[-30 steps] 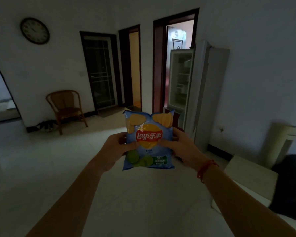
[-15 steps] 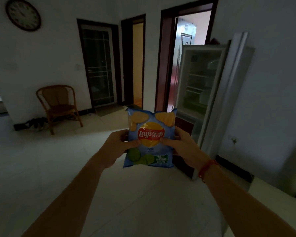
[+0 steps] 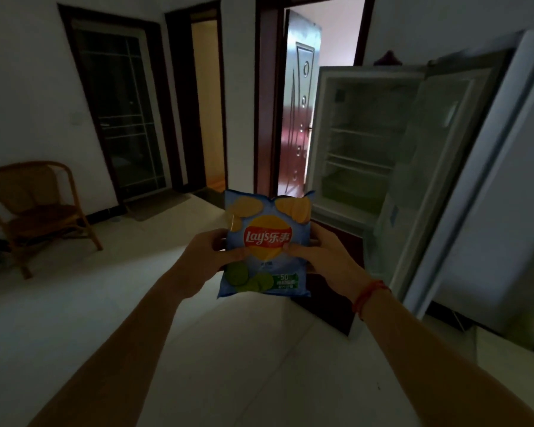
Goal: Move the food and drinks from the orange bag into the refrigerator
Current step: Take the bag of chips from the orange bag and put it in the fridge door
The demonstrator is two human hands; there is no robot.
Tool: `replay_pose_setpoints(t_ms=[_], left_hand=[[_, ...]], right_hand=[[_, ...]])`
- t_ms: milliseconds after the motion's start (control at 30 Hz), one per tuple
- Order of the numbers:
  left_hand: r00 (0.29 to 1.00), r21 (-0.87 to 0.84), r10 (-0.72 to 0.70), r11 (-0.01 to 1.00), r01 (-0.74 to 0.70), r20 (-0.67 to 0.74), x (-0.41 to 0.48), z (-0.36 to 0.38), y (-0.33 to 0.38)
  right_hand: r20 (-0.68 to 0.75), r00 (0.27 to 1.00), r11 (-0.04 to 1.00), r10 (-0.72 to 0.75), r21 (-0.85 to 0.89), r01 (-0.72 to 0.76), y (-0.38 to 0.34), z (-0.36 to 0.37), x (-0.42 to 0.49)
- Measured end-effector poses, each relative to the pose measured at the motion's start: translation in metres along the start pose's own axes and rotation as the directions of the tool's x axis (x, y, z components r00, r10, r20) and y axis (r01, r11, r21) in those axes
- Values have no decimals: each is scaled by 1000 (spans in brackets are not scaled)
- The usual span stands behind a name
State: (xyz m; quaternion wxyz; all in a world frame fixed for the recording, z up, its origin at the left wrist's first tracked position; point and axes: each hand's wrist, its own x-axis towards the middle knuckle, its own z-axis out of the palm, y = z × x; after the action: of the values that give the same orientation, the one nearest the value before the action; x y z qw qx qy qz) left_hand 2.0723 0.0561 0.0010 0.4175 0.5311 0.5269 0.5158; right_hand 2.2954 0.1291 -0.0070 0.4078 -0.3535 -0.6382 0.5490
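Note:
A light blue bag of Lay's chips (image 3: 266,243) is held upright in front of me, logo facing the camera. My left hand (image 3: 208,252) grips its left edge and my right hand (image 3: 322,255) grips its right edge, thumbs on the front. Just beyond and to the right stands the white refrigerator (image 3: 361,143), its upper compartment showing several bare shelves. Its door (image 3: 438,167) is swung wide to the right. The orange bag is out of view.
A wicker chair (image 3: 34,208) stands at the left wall. Behind the fridge a dark red wooden door (image 3: 296,112) hangs ajar; two more doorways (image 3: 127,112) lie further left. Pale tiled floor (image 3: 105,297) stretches between me and the fridge.
I have walked closer to the refrigerator, which now looks much larger and fills the right side. Both hands keep the same hold on the chips. The wall clock has left the view.

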Motion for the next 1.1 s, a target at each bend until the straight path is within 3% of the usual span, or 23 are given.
replay_pose_setpoints(t_ms=[400, 733, 967, 1100], left_hand=[[976, -3, 38, 999, -39, 216, 234, -6, -43], [918, -49, 45, 998, -28, 395, 444, 23, -44], [813, -79, 82, 996, -45, 576, 550, 78, -48], [696, -134, 118, 990, -32, 708, 603, 116, -55]], right_hand=[[-178, 984, 1000, -1, 7, 2, 47, -62, 182], [-373, 928, 1000, 17, 6, -16, 52, -141, 321], [-546, 838, 996, 7, -67, -52, 55, -199, 361], [-672, 741, 991, -9, -106, -84, 54, -215, 367]])
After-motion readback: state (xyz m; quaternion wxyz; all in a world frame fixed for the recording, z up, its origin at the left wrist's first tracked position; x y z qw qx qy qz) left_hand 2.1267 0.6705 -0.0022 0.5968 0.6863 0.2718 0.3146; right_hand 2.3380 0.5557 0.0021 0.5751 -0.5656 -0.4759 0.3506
